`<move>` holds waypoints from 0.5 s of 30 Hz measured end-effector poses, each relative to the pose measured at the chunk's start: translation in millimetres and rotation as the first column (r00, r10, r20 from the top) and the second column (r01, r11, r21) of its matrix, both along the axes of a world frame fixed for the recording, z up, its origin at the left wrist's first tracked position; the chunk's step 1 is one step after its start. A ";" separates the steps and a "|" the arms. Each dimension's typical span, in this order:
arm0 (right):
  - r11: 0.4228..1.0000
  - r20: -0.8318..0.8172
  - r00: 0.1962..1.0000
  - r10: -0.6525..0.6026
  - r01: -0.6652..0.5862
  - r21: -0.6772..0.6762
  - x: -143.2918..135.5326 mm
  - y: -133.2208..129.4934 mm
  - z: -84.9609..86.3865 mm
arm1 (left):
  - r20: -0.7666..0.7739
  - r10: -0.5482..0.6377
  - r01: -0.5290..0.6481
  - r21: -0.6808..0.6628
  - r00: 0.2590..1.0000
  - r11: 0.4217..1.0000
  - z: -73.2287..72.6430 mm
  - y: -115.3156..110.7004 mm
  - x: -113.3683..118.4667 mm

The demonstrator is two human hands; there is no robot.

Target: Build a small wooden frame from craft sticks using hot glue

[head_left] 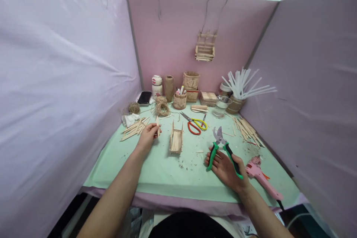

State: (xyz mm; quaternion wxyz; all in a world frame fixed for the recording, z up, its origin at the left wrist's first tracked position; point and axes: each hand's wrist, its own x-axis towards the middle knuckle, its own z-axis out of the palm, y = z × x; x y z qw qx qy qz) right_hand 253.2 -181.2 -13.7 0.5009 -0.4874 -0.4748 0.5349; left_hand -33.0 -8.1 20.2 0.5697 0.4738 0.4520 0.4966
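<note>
My left hand [148, 135] is closed on a thin wooden craft stick [157, 122], which points up from between thumb and fingers. In my right hand [227, 171] lie green-handled pruning shears [220, 145], palm up, with the handles spread and the blades apart. Between my hands a small open frame built of wooden sticks [176, 140] stands on the table. Scissors [193, 122] with one red and one yellow handle lie just beyond it. Loose craft sticks [134, 129] are heaped beside my left hand.
A pink glue gun [262, 178] rests at the right near a pile of sticks [248, 130]. Along the back stand a twine bundle [161, 107], a pen holder [180, 101], a clear bowl [221, 105] and a pot of white glue sticks [237, 102]. Fabric walls enclose the table.
</note>
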 end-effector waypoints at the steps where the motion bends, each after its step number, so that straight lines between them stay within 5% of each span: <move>1: 1.000 -0.041 0.999 -0.004 0.004 -0.005 0.1 0.1 -0.5 | 0.006 -0.007 0.007 -0.004 1.000 1.000 -0.3 0.1 -0.2; 9: 0.999 -0.117 0.993 -0.015 0.011 -0.034 0.8 -0.8 0.1 | 0.014 -0.054 0.054 0.000 0.998 0.999 -5.7 1.9 1.7; 15: 0.998 -0.362 0.932 -0.025 0.005 -0.056 1.2 -1.4 2.1 | 0.015 -0.070 0.070 -0.003 0.997 0.998 -8.4 1.8 1.3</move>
